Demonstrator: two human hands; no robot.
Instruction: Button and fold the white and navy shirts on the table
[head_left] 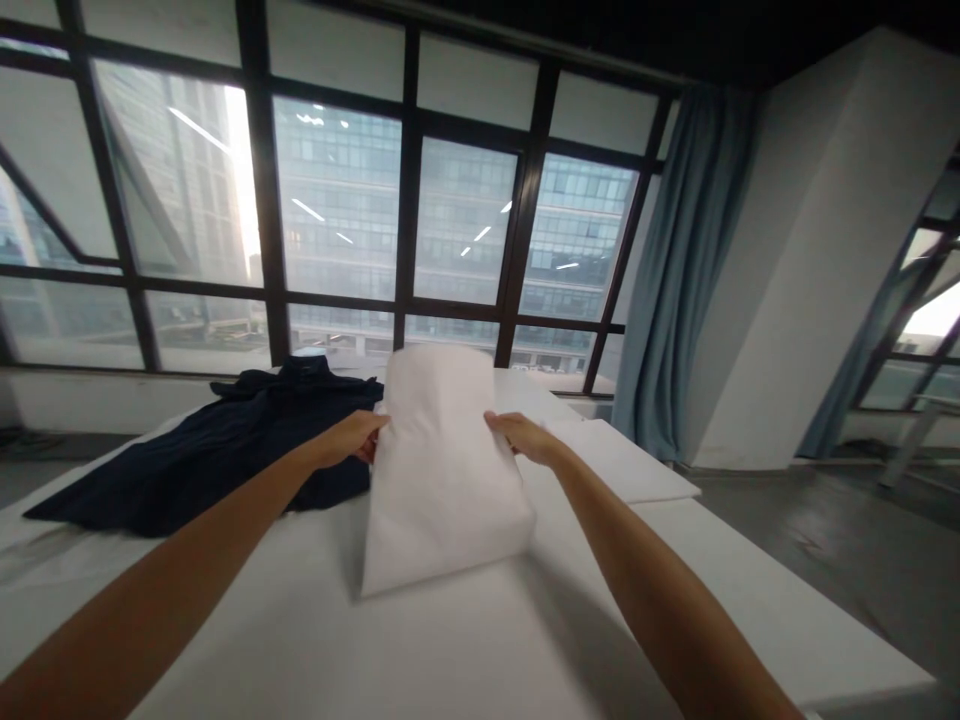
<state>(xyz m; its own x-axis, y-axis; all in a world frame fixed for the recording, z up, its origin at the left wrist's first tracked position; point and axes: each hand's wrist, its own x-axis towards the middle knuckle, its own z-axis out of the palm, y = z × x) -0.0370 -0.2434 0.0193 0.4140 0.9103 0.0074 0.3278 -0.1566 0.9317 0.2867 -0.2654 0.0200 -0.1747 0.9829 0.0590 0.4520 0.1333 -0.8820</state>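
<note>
Left hand [354, 438] and right hand [523, 436] grip opposite sides of a white cloth [446, 470], held between them over a white table [442, 660]; whether its lower edge touches the table, I cannot tell. Beside the left hand lies a dark shirt [244, 435]; beyond both hands are windows [337, 200].

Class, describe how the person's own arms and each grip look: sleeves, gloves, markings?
The left arm and right arm are bare and tapering, with no sleeve, watch or bracelet showing. The left grip and right grip are ungloved human hands, too small for finer markings to be told.
</note>
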